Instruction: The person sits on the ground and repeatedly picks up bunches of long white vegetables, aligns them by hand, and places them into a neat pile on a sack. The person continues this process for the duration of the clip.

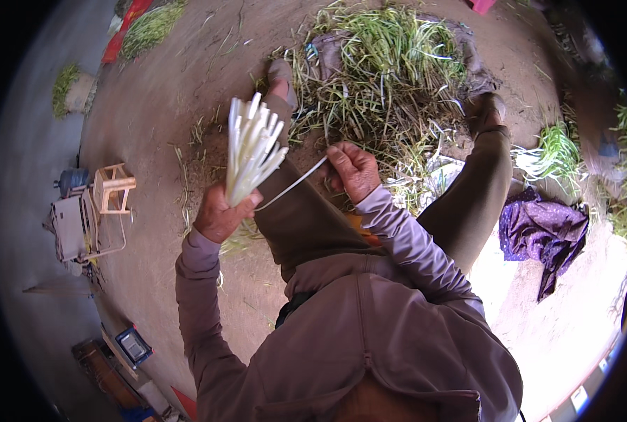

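My left hand [223, 211] is closed around the lower part of a bundle of pale white-green plant stalks [252, 147], whose cut-looking ends fan upward. A thin white strand [297, 182] runs from beside my left thumb to my right hand [351, 168], which pinches its far end between thumb and fingertips. Whether the strand is a string or a plant strip, I cannot tell. Beyond my hands, between my feet, lies a large heap of long green leafy stalks [392, 47], with brownish trimmings [366, 116] on its near side. The stalks inside my left fist are hidden.
At the left stand a wooden stool [114, 187], a blue water jug [73, 179] and a folding chair [70, 227]. A purple dotted cloth [545, 227] lies at the right, near a small bunch of green stalks [556, 153]. More greens [152, 29] lie at the upper left.
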A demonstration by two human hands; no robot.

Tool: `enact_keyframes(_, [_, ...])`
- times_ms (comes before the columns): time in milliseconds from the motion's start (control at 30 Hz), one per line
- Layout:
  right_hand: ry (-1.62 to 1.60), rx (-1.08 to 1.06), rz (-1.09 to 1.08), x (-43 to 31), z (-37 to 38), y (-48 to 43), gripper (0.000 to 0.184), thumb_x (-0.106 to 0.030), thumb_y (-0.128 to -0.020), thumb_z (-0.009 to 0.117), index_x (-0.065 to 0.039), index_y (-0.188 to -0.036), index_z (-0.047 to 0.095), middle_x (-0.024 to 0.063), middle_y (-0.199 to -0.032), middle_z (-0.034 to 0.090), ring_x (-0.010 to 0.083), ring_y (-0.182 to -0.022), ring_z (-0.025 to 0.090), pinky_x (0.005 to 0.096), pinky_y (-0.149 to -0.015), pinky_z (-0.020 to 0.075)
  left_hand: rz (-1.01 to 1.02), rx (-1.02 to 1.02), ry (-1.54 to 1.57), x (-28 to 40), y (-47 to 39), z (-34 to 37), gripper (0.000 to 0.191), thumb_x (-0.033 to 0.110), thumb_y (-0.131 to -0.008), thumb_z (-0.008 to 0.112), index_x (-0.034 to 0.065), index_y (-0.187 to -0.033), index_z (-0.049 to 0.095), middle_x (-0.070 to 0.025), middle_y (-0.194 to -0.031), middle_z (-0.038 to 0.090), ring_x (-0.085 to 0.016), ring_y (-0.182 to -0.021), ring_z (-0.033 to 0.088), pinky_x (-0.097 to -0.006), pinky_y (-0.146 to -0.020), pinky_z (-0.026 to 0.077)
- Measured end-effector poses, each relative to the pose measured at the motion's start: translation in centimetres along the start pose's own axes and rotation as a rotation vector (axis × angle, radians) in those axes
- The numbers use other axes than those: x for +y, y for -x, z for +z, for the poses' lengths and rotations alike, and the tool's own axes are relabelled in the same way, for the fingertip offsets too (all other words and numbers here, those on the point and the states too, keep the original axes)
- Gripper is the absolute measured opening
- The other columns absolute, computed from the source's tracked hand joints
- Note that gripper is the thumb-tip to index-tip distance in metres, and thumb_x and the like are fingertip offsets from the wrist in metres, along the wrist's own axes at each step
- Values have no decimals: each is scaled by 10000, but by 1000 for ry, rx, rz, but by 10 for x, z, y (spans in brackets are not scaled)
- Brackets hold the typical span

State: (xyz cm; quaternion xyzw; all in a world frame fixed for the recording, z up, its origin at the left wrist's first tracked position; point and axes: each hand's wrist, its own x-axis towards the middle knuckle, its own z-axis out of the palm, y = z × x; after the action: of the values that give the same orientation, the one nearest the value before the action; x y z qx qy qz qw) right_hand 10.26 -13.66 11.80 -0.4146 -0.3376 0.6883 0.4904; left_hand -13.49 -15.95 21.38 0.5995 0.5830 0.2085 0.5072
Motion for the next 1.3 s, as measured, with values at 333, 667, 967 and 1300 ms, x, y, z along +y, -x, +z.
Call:
enact_keyframes(333, [-59,-1,-70,-15,9,3,253,-279,-924,480,-56,-845,569,-9,-639,559,35,-445,443,176,-414,349,72,-226,36,-3,-32,26,359,135,-826,575,-2,-1149,496,-86,-972,603,-138,-905,557,-290,-803,440])
enact_keyframes(667, [-121,63,-67,-13,4,7,235,-255,-922,491,-39,-889,574,-14,-646,541,40,-501,453,185,-459,363,15,-175,-120,-13,-36,40,382,115,-774,629,13,-1124,514,-148,-1000,608,-233,-915,593,-319,-818,440])
enact_keyframes(967, [-60,212,-164,-7,-3,-12,299,-292,-906,497,-19,-1020,541,-11,-866,549,67,-728,490,201,-677,412,178,-159,-333,-30,-40,51,434,133,-776,642,-4,-1152,476,-77,-884,613,-129,-732,548,-284,-699,464])
enact_keyframes(1300, [-125,117,-241,-21,-33,-13,185,-168,-894,512,-23,-978,588,27,-743,609,46,-501,449,179,-489,380,-18,14,-214,-20,-49,33,264,201,-735,703,2,-896,636,-52,-698,625,-131,-610,581,-303,-564,484])
